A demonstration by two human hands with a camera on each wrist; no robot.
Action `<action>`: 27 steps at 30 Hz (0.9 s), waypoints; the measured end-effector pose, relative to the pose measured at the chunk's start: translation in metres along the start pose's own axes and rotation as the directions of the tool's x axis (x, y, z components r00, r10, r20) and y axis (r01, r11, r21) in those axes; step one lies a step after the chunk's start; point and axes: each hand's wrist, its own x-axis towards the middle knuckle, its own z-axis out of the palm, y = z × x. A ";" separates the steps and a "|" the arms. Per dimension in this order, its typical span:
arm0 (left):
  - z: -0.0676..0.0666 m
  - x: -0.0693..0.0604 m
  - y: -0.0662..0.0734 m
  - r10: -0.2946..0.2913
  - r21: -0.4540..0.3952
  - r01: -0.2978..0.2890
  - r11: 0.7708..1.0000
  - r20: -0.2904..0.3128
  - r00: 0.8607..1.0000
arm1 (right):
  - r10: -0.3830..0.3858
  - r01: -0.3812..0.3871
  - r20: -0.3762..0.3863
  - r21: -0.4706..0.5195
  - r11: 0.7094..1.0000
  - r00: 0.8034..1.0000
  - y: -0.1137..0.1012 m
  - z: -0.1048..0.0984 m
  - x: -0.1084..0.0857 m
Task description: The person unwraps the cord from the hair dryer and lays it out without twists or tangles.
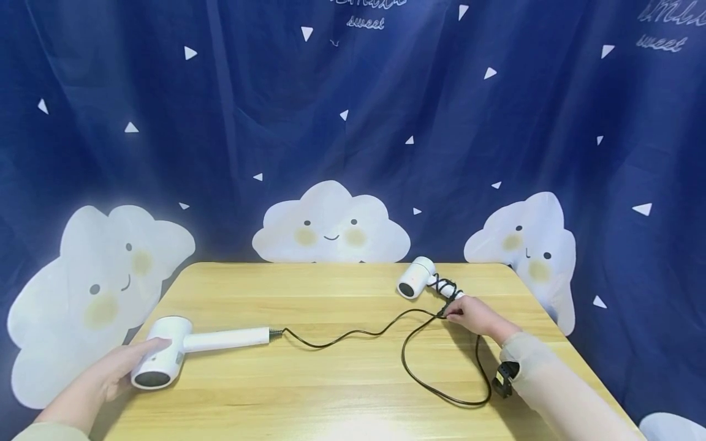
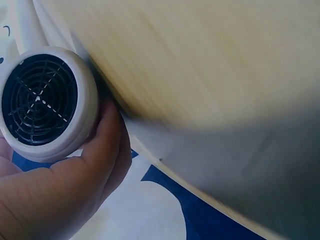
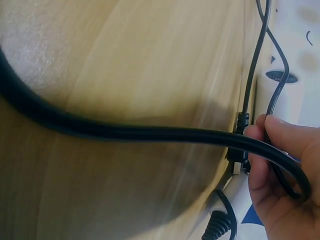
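Note:
At the left end of the table lies a white hair dryer [image 1: 226, 340], its dark grille [image 2: 40, 100] facing the left wrist camera. My left hand [image 1: 118, 367] grips its barrel, thumb on top and fingers curled round the side. A black cord [image 1: 353, 332] runs from its handle across the table to my right hand [image 1: 477, 315], which pinches it between thumb and fingers. Just beyond that hand rests a second, smaller white hair dryer [image 1: 420, 272] with black cord wound about its handle. A black connector [image 3: 243, 121] shows beside my right fingertips.
The wooden table [image 1: 309, 392] carries a loose loop of the cord near my right forearm. A black block [image 1: 503, 380] with a yellow label sits by the right sleeve. Behind the table hangs a blue curtain [image 1: 298, 122] with clouds.

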 end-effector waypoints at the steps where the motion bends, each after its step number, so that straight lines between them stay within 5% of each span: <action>1: 0.000 0.000 0.000 -0.002 0.014 0.002 1.000 0.000 1.000 | -0.007 0.007 -0.003 -0.009 1.000 1.000 0.000 0.001 0.001; 6: 0.000 -0.002 0.001 -0.010 0.076 0.011 0.997 -0.006 1.000 | -0.017 0.017 -0.017 -0.040 0.999 1.000 -0.001 0.006 0.003; 27: 0.003 -0.006 0.001 -0.028 0.059 0.029 0.998 -0.017 0.999 | 0.144 -0.142 -0.053 0.033 0.989 0.988 -0.001 0.011 -0.007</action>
